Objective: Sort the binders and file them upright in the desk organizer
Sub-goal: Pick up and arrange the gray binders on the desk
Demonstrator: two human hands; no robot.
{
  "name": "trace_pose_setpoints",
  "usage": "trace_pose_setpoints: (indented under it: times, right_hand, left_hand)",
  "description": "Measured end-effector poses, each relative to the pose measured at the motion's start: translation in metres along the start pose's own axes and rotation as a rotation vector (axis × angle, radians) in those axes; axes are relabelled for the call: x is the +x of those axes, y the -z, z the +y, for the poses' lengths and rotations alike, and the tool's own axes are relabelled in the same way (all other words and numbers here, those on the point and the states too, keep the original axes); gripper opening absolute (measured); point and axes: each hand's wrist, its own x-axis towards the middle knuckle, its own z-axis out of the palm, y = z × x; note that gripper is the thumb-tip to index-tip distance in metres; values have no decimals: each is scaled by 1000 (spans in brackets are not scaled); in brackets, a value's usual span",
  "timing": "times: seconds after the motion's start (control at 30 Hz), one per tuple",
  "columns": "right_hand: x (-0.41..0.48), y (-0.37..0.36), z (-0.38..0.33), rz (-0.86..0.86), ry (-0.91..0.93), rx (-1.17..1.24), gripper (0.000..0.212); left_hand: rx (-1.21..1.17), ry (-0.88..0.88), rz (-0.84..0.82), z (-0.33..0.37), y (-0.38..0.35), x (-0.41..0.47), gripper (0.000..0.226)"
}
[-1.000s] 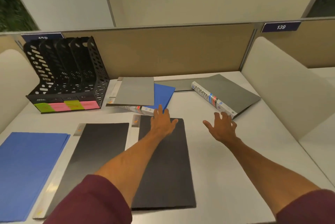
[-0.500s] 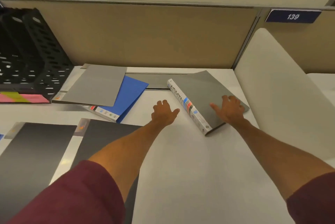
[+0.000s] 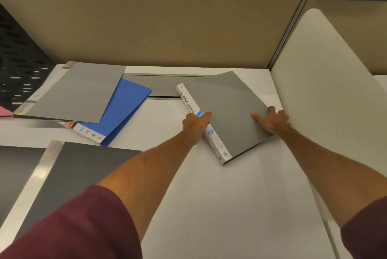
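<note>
A grey binder [image 3: 228, 116] with a white labelled spine lies at an angle on the white desk [image 3: 230, 206], right of centre. My left hand [image 3: 193, 124] grips its spine, thumb on top of the cover. At the binder's right edge, my right hand [image 3: 272, 121] holds on with the thumb on the cover and the fingers curled at the edge. The black mesh desk organizer [image 3: 18, 70] stands at the far left, partly cut off. A light grey folder [image 3: 77, 91] lies over a blue binder [image 3: 123, 107] beside it.
Two dark folders [image 3: 79, 170] [image 3: 12, 166] lie flat at the near left. A white curved divider [image 3: 326, 91] walls the right side, close to my right hand. A tan partition runs along the back, with a grey cable slot [image 3: 163, 82] in the desk.
My left hand has moved right from the desk onto the grey binder's spine. My right hand slid to the binder's right edge. The view shifted right and closer.
</note>
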Motion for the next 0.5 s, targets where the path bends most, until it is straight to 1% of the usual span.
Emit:
trace_pose_setpoints:
  times: [0.13, 0.23, 0.3, 0.37, 0.43, 0.5]
  right_hand:
    - [0, 1, -3, 8, -61, -9, 93]
    - [-6, 2, -2, -34, -145, 77, 104]
    - [-11, 2, 1, -71, -184, 230, 106]
    - [-17, 0, 3, -106, -208, 413, 104]
    - [-27, -1, 4, -130, -217, 602, 98]
    - [-40, -2, 4, -145, -205, 746, 90]
  left_hand:
    - [-238, 104, -20, 4, 6, 2, 50]
    - [-349, 149, -56, 6, 18, -4, 51]
    - [-352, 150, -80, 4, 28, -10, 49]
    - [-337, 137, -86, 2, 35, -16, 47]
    - [-334, 98, -83, 1, 42, -24, 41]
    - [-337, 20, -94, 3, 50, -33, 37]
